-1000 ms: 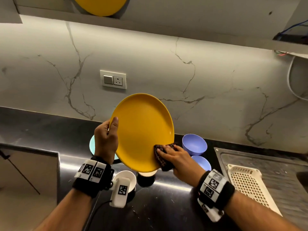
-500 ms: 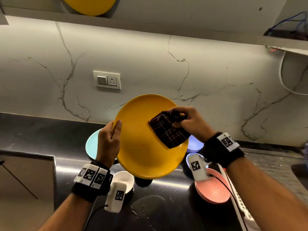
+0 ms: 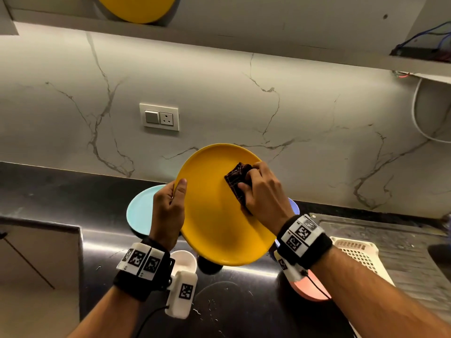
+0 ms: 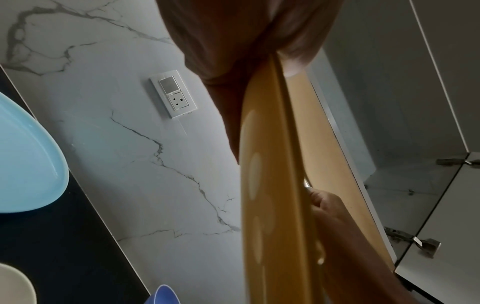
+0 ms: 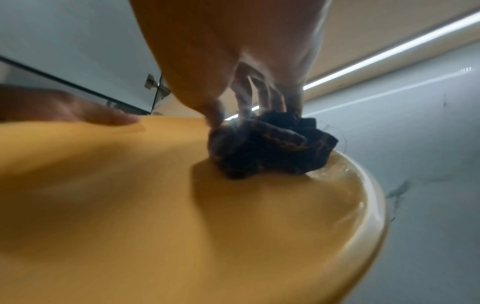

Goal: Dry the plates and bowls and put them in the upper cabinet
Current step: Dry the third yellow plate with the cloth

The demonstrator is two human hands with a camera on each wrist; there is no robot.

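Note:
A yellow plate is held tilted above the dark counter. My left hand grips its left rim, thumb on the face; the left wrist view shows the plate edge-on. My right hand grips a bunched dark checked cloth and presses it on the plate's upper right face. In the right wrist view the cloth sits near the wet rim of the plate. Another yellow plate stands in the upper cabinet.
On the counter lie a light blue plate, a white bowl, a pink bowl and a mostly hidden purple bowl. A cream basket rests on the draining board at right. A wall socket is behind.
My right hand with the cloth rose from the plate's lower right edge to its upper right face and now bunches the cloth tighter. The plate tilted flatter; the left hand kept its grip.

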